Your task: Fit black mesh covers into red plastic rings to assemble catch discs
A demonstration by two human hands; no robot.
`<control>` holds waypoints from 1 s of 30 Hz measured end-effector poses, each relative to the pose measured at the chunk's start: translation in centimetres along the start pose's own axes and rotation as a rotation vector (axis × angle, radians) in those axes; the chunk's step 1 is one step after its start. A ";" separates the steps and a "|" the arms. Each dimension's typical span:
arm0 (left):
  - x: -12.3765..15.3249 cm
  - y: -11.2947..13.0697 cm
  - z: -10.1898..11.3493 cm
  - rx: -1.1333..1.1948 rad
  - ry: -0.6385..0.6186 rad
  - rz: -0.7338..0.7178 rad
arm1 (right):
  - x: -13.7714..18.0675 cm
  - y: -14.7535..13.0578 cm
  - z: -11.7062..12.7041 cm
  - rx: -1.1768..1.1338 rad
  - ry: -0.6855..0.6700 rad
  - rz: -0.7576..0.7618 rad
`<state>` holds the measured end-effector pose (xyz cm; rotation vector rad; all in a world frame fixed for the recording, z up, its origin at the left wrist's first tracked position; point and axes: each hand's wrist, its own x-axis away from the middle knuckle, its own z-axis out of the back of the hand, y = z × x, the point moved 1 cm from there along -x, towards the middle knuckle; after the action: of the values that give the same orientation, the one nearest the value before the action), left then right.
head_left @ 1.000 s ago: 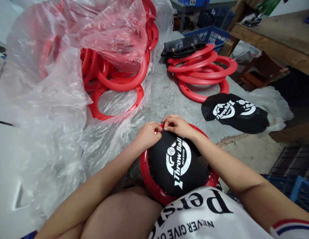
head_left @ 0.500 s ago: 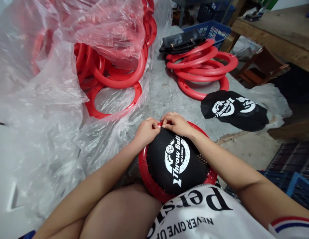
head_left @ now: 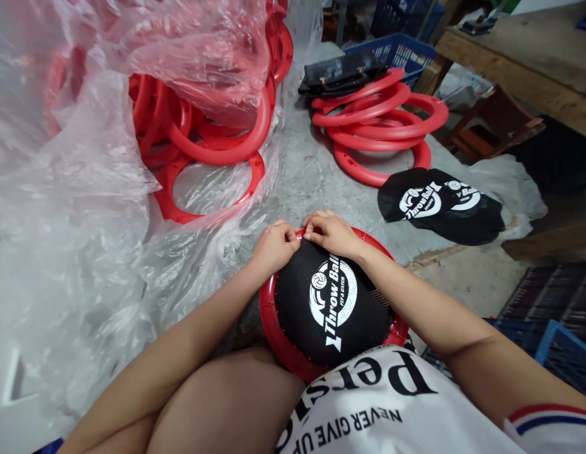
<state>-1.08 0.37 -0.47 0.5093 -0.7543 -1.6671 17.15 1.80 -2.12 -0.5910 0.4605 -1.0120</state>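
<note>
From my end, I look down through the head camera at the red plastic ring (head_left: 269,299), tilted in front of the torso with its near edge against the white shirt (head_left: 363,403); I judge that the body braces it, leaving both hands free for its far rim. The black mesh disc (head_left: 297,321), printed "Throw Ball", fills the ring's opening with its print facing up.

At the far rim, the left hand (head_left: 276,244) and the right hand (head_left: 331,233) sit just beside each other. The fingers of both are narrow, apparently pinching the mesh edge, perhaps so that it lies taut there; I can't tell whether they also grip the plastic.

On the desk (head_left: 305,183) beyond, a stack of red rings (head_left: 378,145) leans loosely, with a black handbag (head_left: 343,70) behind it. Loose printed mesh pieces (head_left: 439,221) overlap by the desk's right edge, within easy reach, I think. To the left, more red rings (head_left: 227,153) lie in a clear plastic bag (head_left: 85,195), its mouth open toward me, probably for access.
</note>
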 end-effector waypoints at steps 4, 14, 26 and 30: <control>-0.1 0.0 -0.2 -0.007 -0.002 0.009 | 0.1 -0.2 -0.1 0.026 0.010 -0.012; -0.6 -0.5 -0.3 0.144 -0.010 0.099 | 0.1 -0.7 -0.1 0.084 0.002 -0.030; -0.8 -0.9 -0.1 0.128 -0.116 0.076 | 0.2 -0.4 0.2 0.069 -0.034 -0.011; -0.9 -1.3 -0.1 0.177 -0.131 0.063 | 0.2 0.0 0.5 0.040 -0.101 0.010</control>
<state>-1.71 1.36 -1.58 0.4980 -1.0109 -1.5938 17.59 1.71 -1.80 -0.6001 0.3527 -0.9746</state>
